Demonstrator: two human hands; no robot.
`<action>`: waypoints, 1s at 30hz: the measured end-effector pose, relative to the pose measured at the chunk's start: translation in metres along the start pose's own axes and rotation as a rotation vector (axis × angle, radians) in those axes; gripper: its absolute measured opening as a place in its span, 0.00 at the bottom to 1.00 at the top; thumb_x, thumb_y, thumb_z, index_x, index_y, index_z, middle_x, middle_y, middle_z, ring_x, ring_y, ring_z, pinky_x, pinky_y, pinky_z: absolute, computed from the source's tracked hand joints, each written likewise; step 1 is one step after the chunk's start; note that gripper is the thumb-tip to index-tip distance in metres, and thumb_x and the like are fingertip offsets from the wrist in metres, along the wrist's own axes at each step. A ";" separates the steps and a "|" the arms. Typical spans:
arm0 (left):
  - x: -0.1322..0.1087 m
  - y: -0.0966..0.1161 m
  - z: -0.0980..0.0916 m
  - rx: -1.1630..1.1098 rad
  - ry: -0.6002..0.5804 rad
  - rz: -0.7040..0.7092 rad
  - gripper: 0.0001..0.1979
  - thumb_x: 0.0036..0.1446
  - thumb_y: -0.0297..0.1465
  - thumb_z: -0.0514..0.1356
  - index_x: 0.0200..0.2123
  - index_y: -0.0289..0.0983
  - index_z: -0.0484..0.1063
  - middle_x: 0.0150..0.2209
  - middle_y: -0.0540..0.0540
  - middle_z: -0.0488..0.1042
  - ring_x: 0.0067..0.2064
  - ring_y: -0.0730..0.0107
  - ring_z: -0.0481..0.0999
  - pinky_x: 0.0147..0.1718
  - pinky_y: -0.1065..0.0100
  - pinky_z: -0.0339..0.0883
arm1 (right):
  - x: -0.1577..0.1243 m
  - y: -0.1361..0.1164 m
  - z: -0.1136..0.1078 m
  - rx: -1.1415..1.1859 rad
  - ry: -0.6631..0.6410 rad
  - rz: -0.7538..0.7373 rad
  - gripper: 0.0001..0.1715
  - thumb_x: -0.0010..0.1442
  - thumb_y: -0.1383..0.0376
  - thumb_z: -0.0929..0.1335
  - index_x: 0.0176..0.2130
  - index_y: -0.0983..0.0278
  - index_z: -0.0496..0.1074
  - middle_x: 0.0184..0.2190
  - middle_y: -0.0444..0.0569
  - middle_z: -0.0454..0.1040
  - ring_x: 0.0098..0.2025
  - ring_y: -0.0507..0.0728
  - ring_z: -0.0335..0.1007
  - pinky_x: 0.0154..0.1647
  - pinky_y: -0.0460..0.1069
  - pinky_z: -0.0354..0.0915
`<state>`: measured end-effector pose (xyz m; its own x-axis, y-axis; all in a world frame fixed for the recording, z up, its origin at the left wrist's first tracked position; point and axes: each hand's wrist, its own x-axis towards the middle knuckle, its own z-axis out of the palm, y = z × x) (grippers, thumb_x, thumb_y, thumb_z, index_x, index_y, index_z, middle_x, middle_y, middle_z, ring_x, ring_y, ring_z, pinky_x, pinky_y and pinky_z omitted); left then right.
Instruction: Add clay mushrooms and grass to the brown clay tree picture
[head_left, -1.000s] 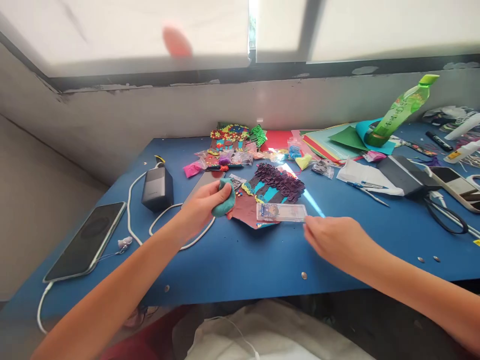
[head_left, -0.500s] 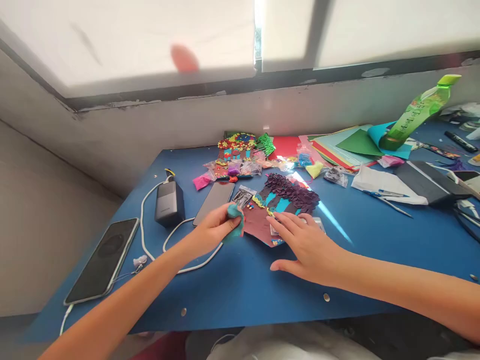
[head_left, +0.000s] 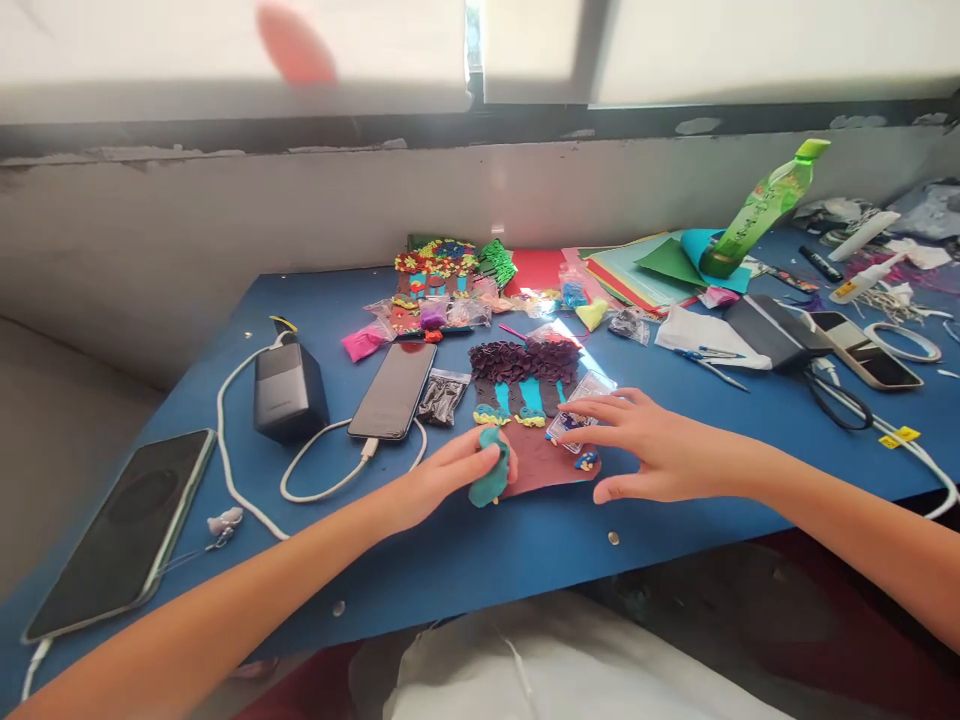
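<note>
My left hand [head_left: 461, 468] pinches a flat teal piece of soft modelling clay [head_left: 489, 478] between thumb and fingers, over the lower left corner of a clay relief picture [head_left: 529, 455]. The picture lies on the table, with dark purple bumpy clay along its top, dark trunks, blue gaps, yellow trim and a brown lower part. Above its right side my right hand [head_left: 645, 448] is open, fingers spread. Its fingertips overlap a small clear plastic case [head_left: 586, 412]; whether they touch it I cannot tell. Small blue and white clay bits [head_left: 586, 461] sit near the picture's lower right corner.
Left of the picture lie a black packet [head_left: 444, 398], a phone [head_left: 394, 390], a power bank [head_left: 289, 390] with white cable and a larger phone [head_left: 124, 535]. Behind are another clay picture [head_left: 435, 268] and clay bags. A green bottle [head_left: 765, 210] leans on coloured paper [head_left: 671, 268].
The clay picture now lies squarer to me. My right hand has shifted off its middle toward the right edge, uncovering the clear case. My left hand still holds the teal clay.
</note>
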<state>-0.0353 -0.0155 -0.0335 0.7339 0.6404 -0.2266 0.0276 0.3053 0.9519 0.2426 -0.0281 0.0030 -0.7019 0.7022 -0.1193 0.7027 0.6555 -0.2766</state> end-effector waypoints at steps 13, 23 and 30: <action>0.007 0.003 -0.001 -0.168 0.237 -0.007 0.16 0.46 0.37 0.64 0.16 0.35 0.62 0.18 0.51 0.59 0.19 0.77 0.59 0.14 0.75 0.42 | 0.026 0.045 0.022 -0.214 0.313 0.036 0.21 0.67 0.57 0.62 0.54 0.65 0.69 0.49 0.59 0.75 0.52 0.63 0.69 0.55 0.61 0.56; 0.002 0.003 -0.002 -0.283 0.323 0.138 0.18 0.40 0.27 0.71 0.38 0.37 0.76 0.39 0.47 0.77 0.40 0.69 0.75 0.41 0.69 0.67 | 0.063 -0.035 0.004 -0.244 0.515 -0.111 0.18 0.69 0.64 0.57 0.37 0.65 0.73 0.31 0.50 0.77 0.36 0.57 0.69 0.40 0.53 0.53; -0.005 0.003 -0.001 -0.141 0.228 0.154 0.24 0.42 0.36 0.73 0.45 0.38 0.77 0.37 0.47 0.78 0.38 0.69 0.76 0.37 0.71 0.68 | 0.070 -0.050 0.028 0.235 0.583 -0.304 0.15 0.64 0.71 0.62 0.48 0.65 0.72 0.37 0.49 0.74 0.36 0.51 0.70 0.36 0.47 0.63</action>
<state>-0.0396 -0.0174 -0.0295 0.5504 0.8235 -0.1377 -0.1779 0.2769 0.9443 0.1545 -0.0194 -0.0184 -0.6404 0.5753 0.5089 0.3952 0.8149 -0.4239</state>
